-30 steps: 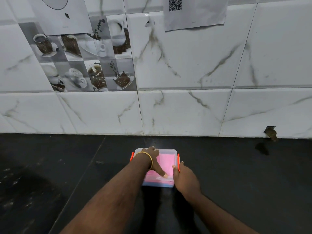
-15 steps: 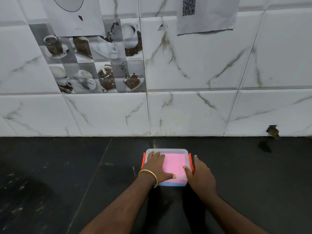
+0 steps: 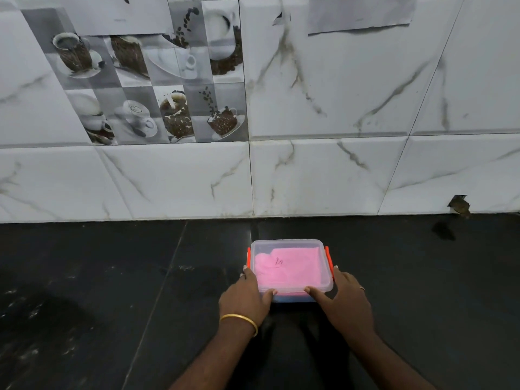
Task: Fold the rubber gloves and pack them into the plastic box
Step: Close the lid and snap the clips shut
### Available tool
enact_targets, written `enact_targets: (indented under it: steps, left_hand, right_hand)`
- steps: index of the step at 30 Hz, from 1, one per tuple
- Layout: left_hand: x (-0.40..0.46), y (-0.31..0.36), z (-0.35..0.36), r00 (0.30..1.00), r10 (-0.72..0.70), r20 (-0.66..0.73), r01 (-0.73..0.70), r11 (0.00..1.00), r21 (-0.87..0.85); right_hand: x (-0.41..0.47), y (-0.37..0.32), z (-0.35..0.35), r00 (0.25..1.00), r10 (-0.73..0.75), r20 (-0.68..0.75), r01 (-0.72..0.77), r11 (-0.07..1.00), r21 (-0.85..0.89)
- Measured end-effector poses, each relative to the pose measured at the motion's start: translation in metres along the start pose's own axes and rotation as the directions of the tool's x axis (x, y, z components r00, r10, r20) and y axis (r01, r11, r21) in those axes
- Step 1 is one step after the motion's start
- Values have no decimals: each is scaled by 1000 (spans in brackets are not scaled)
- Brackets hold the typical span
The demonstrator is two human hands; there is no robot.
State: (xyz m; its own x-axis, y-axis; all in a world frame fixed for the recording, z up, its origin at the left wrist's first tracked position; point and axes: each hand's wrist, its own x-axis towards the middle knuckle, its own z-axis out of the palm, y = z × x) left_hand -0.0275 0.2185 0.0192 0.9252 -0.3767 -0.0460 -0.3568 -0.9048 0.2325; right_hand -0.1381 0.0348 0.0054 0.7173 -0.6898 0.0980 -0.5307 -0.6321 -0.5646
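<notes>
A small clear plastic box with orange side clips sits on the black counter, its lid on. Folded pink rubber gloves show through the lid and fill the box. My left hand grips the box's near left corner, thumb on the lid's front edge and fingers along the left side. My right hand holds the near right corner the same way, fingers beside the right orange clip. A gold bangle is on my left wrist.
The black stone counter stretches to both sides of the box. A white marble-tile wall rises just behind it, with a coffee-cup picture tile at upper left. A chipped hole marks the wall's base at right.
My left hand has slid off the top of the lid to the box's near left corner. My right hand has shifted to the near right corner. Both hands now clasp the box.
</notes>
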Motion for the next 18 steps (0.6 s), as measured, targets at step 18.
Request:
enact_targets:
  steps: [18]
  left_hand:
    - [111,8,-15,998,-31,63,42,983,-180]
  right_hand:
    - [99,-38,19,999,2,34,-1,999,-35]
